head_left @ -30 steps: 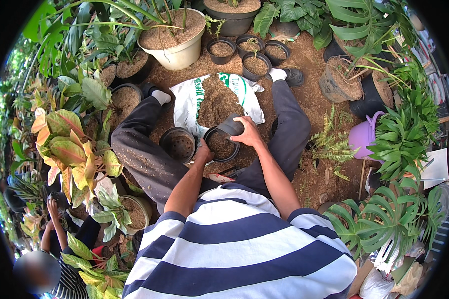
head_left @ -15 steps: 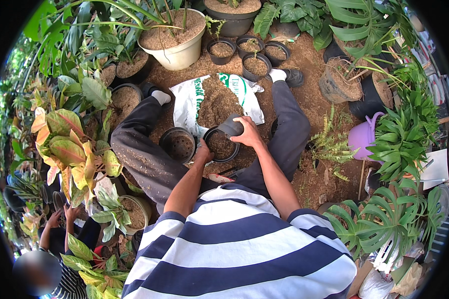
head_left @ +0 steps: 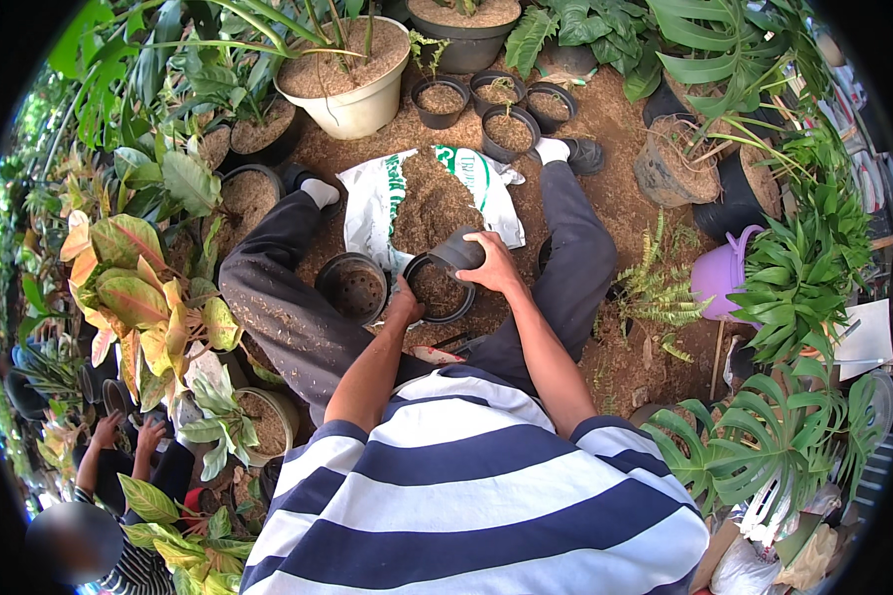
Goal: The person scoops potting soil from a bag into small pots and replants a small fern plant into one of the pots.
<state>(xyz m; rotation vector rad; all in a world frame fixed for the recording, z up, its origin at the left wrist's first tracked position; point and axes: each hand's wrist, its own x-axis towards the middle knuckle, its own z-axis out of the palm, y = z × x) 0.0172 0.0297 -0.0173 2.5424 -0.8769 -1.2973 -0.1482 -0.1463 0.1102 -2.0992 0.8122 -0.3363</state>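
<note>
Hardly anything has shifted: the right hand (head_left: 490, 266) still curls closed round the dark cup (head_left: 453, 251), tilted over the pot (head_left: 469, 301) just below, so filling apparently continues. The left hand (head_left: 404, 301) touches that pot's left side, grip unclear, with a second pot (head_left: 339, 268) crowding it. Legs (head_left: 577, 233) flank both; open room lies beyond, above the sack (head_left: 369, 203).

From where I'm standing, the small dark cup-shaped pot (head_left: 453, 249) looks like matt plastic, same for the wider round black pot (head_left: 457, 316). The white-and-green sack (head_left: 363, 213) is creased plastic, brown soil (head_left: 432, 203) rough and crumbly, purple bucket (head_left: 716, 279) smooth plastic, navy-and-white striped shirt (head_left: 476, 496) matt cloth.
</note>
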